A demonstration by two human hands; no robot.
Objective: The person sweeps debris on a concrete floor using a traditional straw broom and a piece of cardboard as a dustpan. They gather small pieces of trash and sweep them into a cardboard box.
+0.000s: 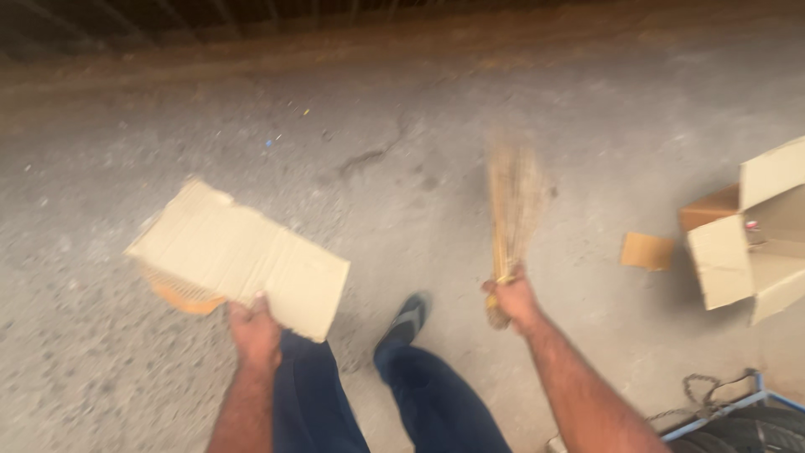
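Observation:
My left hand point(254, 331) grips the near edge of a flat piece of tan corrugated cardboard point(239, 256), held out level over the ground at the left, with an orange piece showing under its lower left corner. My right hand point(511, 298) is closed around the bound handle of a short straw broom point(510, 210), whose blurred bristles point up and away from me over the concrete. My legs in dark blue trousers and one dark shoe point(404, 319) show between the two hands.
Rough grey concrete floor point(377, 151) with a crack and small specks of litter. An open cardboard box point(750, 235) lies at the right edge, a small brown cardboard scrap point(647, 250) beside it. A chain and a blue metal frame point(721, 403) sit at the bottom right.

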